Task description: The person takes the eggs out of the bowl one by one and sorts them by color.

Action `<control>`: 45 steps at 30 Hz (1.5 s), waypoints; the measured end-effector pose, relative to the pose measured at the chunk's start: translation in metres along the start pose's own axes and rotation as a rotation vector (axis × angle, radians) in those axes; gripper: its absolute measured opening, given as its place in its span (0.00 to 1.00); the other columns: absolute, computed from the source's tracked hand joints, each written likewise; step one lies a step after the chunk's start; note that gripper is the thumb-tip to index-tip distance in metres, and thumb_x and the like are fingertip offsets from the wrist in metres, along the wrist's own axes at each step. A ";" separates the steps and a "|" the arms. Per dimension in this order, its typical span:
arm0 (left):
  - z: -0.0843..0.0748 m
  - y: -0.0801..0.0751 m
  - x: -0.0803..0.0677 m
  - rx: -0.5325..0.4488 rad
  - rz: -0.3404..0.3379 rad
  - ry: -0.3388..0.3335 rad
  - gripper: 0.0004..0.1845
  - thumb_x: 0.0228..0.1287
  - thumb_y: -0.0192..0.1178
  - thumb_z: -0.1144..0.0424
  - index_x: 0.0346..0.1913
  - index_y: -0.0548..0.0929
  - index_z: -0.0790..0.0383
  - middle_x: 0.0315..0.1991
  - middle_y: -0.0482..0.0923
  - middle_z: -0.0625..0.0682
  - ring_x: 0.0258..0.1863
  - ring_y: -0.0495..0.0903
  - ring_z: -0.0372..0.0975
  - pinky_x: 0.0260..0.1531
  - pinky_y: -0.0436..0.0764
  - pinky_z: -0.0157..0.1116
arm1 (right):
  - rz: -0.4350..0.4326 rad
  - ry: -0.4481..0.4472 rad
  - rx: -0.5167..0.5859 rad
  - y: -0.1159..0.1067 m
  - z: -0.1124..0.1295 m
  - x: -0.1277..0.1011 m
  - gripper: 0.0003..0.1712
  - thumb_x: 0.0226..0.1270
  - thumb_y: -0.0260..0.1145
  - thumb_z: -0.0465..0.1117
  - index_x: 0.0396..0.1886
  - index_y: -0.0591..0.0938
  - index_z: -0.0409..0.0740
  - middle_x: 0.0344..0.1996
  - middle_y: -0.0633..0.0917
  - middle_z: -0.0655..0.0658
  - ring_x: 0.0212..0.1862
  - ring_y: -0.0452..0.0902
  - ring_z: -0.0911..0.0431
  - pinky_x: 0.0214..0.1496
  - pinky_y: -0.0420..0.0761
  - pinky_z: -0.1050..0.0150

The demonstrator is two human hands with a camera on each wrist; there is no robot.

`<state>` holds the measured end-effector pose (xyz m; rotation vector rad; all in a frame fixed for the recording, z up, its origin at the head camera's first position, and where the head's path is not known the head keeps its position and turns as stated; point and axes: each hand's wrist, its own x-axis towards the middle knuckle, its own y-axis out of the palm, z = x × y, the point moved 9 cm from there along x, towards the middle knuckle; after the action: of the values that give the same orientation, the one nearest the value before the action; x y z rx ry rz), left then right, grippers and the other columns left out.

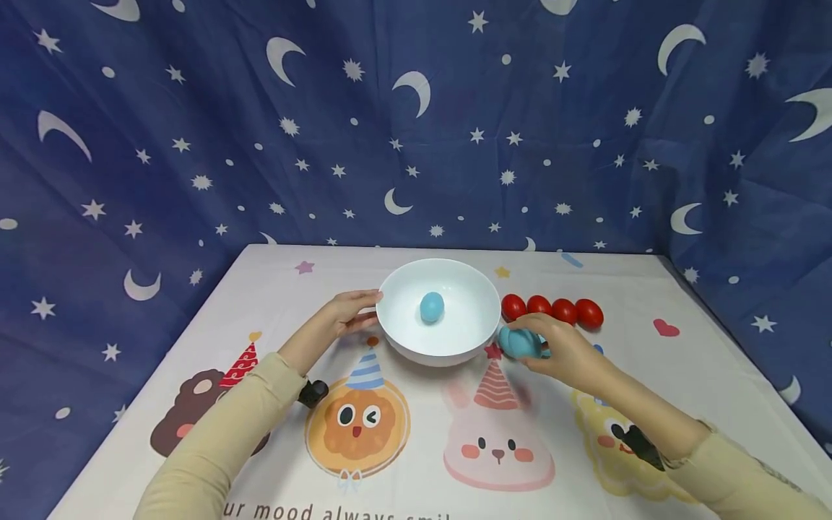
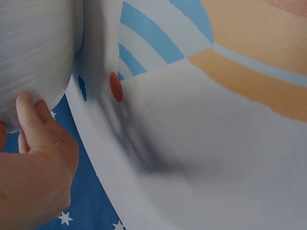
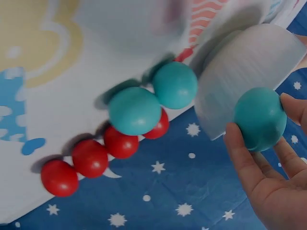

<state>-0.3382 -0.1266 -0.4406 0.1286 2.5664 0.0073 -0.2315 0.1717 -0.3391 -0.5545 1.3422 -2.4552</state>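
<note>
A white bowl point(image 1: 438, 343) stands on the table with one light-blue toy egg point(image 1: 432, 308) inside. My left hand point(image 1: 351, 314) touches the bowl's left side, its fingers against the outer wall in the left wrist view. To the right of the bowl, my right hand point(image 3: 280, 177) pinches another blue egg point(image 3: 260, 119) between thumb and fingers, clear of the tabletop. Two more blue eggs point(image 3: 135, 111) lie on the table beside the bowl, mostly covered by the right hand in the head view. Behind them is a row of several red eggs point(image 1: 564, 311).
The white tablecloth point(image 1: 273, 289) carries printed cartoon animals and hats. A dark blue curtain point(image 1: 455, 166) with moons and stars hangs behind and beside the table.
</note>
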 end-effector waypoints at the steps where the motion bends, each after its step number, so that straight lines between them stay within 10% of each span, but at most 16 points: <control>1: 0.000 0.000 0.000 0.000 0.001 0.000 0.27 0.67 0.57 0.59 0.68 0.67 0.57 0.64 0.66 0.58 0.29 0.78 0.33 0.31 0.86 0.22 | -0.004 -0.001 -0.006 -0.001 -0.001 -0.002 0.30 0.45 0.75 0.28 0.52 0.78 0.35 0.49 0.81 0.36 0.49 0.77 0.41 0.42 0.88 0.47; 45: 0.000 0.000 0.002 -0.024 0.015 0.009 0.26 0.67 0.57 0.60 0.67 0.68 0.58 0.61 0.67 0.58 0.31 0.79 0.34 0.34 0.86 0.23 | -0.002 0.206 -0.148 -0.005 -0.106 -0.018 0.27 0.49 0.71 0.30 0.51 0.76 0.29 0.49 0.71 0.26 0.47 0.73 0.33 0.49 0.80 0.36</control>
<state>-0.3404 -0.1269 -0.4414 0.1384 2.5738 0.0449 -0.2654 0.2605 -0.3904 -0.3429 1.6129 -2.4837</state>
